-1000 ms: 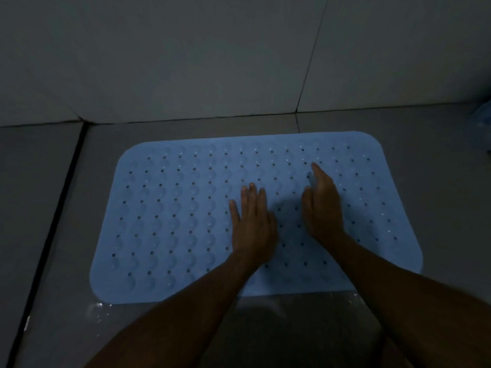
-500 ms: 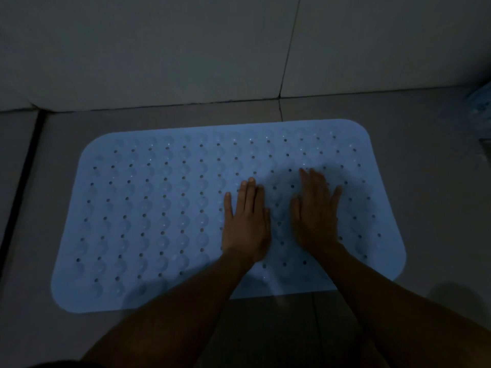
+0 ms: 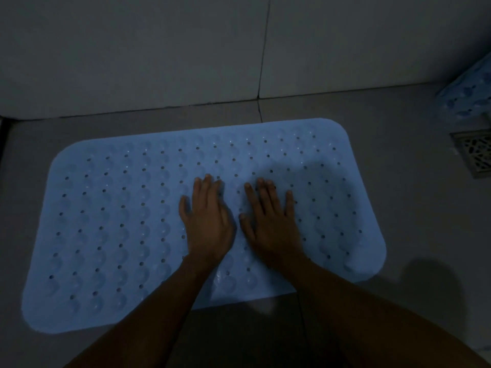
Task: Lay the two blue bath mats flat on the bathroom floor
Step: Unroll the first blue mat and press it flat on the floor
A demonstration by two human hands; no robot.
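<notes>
A blue mat (image 3: 111,224) is laid flat on the grey tiled floor (image 3: 414,208), its long side running from 9 to 3 o'clock, its far edge near the wall (image 3: 159,49). Rounded corners, rows of small holes and raised scallop bumps are seen across its surface. The corner at 7 o'clock is blurred.

The left hand (image 3: 208,224) is pressed palm down on the mat just left of centre, fingers straight and close together, nothing gripped. The right hand (image 3: 271,221) is pressed palm down just beside it, at its 3 o'clock, fingers straight and slightly spread, nothing gripped. A strip of the mat's near edge is hidden under both forearms.

At 2 o'clock, a second mat (image 3: 467,99) is cut off by the frame edge; whether it is flat or folded cannot be told. Just below it, a floor drain (image 3: 474,155) is partly cut off. The scene is dim and fine detail is hard to make out.
</notes>
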